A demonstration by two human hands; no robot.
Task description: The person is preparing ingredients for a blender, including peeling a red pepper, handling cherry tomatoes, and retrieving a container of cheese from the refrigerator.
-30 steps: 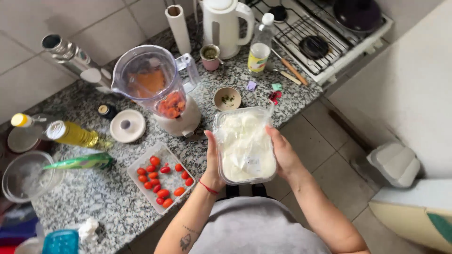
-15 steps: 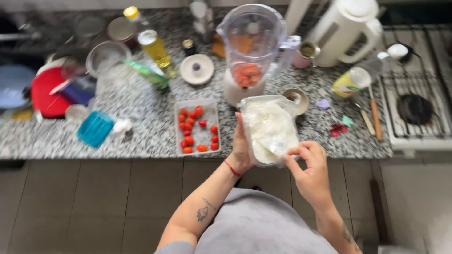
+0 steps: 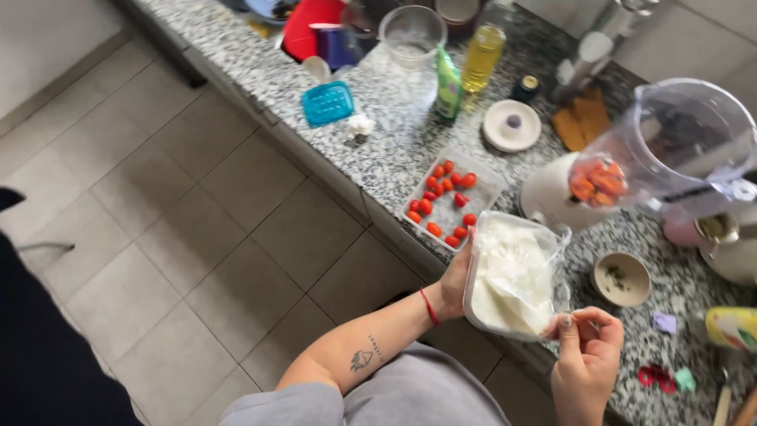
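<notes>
My left hand (image 3: 455, 276) grips the left side of a clear plastic container (image 3: 512, 272) full of a white creamy food, held over the counter's front edge. My right hand (image 3: 590, 343) pinches the clear film cover at the container's lower right corner. Just beyond the container lies a clear tray of small red tomatoes (image 3: 445, 201). A blender (image 3: 631, 170) with orange pieces inside stands to the right on its white base.
The speckled granite counter (image 3: 394, 150) carries a small bowl with green bits (image 3: 621, 278), a white lid (image 3: 512, 125), an oil bottle (image 3: 481, 55), a green packet (image 3: 448, 83), a glass bowl (image 3: 412, 35) and a blue square lid (image 3: 327, 102). Tiled floor (image 3: 197, 237) lies to the left.
My view has swung left toward the floor. My right hand has slid from the container's side to its lower corner and now pinches the film. The left hand keeps its hold.
</notes>
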